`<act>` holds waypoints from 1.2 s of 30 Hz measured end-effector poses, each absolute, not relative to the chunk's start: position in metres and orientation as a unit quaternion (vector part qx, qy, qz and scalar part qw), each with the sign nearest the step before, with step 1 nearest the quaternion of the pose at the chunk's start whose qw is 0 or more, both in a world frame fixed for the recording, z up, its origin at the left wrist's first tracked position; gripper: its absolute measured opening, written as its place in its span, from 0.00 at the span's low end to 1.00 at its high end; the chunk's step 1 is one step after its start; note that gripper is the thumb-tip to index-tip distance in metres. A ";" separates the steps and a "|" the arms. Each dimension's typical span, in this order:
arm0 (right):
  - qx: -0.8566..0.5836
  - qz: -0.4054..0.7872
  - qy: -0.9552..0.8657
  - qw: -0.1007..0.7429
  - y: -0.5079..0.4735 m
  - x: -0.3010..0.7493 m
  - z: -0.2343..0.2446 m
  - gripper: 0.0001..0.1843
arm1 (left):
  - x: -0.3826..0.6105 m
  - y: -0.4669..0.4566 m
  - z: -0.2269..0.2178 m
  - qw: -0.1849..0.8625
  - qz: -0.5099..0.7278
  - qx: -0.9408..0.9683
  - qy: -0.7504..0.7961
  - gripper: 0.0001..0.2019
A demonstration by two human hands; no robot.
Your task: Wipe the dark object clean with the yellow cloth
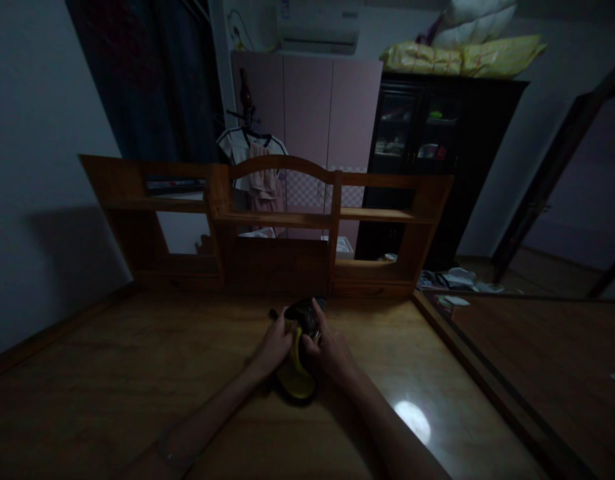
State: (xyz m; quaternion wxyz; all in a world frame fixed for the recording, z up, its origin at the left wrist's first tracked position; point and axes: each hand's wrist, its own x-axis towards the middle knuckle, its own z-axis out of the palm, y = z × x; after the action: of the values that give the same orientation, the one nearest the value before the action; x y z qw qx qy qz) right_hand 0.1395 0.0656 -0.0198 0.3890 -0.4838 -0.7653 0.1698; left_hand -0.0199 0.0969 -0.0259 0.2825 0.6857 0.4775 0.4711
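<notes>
A dark sandal point(298, 385) with a yellowish insole lies on the wooden tabletop, heel end toward me and dark upper pointing away. My left hand point(277, 343) is closed around its left side, fingers at the yellow inner part. A small dark end, possibly of a strap, sticks out beyond that hand. From the right, my right hand point(330, 347) holds the upper, thumb bent against it and index finger stretched along its far part. Dim light and the fingers hide the detail where the right hand grips.
Beyond the sandal, a wooden shelf unit point(277, 219) with open compartments stands along the tabletop's point(187, 373) far edge. A raised wooden rim point(467, 360) runs down the right side. A white wall point(47, 240) borders the left. Further back are a pink wardrobe point(307, 107) and a black cabinet point(467, 147).
</notes>
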 end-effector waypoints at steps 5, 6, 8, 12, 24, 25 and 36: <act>-0.487 0.125 -0.782 0.369 0.067 0.140 -0.019 0.41 | -0.026 0.101 -0.027 0.236 0.430 0.686 0.537 0.15; -0.490 0.112 -0.784 0.365 0.067 0.141 -0.019 0.41 | -0.028 0.101 -0.027 0.229 0.418 0.693 0.541 0.14; -0.495 0.092 -0.785 0.361 0.067 0.143 -0.017 0.40 | -0.030 0.101 -0.028 0.213 0.391 0.712 0.543 0.14; -0.500 0.046 -0.783 0.367 0.064 0.146 -0.014 0.35 | -0.029 0.097 -0.026 0.184 0.351 0.744 0.538 0.14; -0.487 0.010 -0.794 0.363 0.059 0.139 -0.016 0.38 | -0.023 0.095 -0.030 0.250 0.434 0.769 0.397 0.23; -0.487 0.021 -0.791 0.370 0.059 0.139 -0.016 0.40 | -0.024 0.096 -0.029 0.245 0.438 0.770 0.393 0.23; -0.449 0.102 -0.771 0.440 0.052 0.143 -0.008 0.33 | -0.034 0.091 -0.029 0.127 0.358 0.822 0.424 0.11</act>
State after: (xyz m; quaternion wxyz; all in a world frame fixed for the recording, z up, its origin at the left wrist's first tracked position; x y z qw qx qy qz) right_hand 0.1426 0.0515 -0.0078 0.4402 -0.4486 -0.7711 0.1019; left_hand -0.0345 0.0911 -0.0289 0.1271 0.8222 0.4239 0.3579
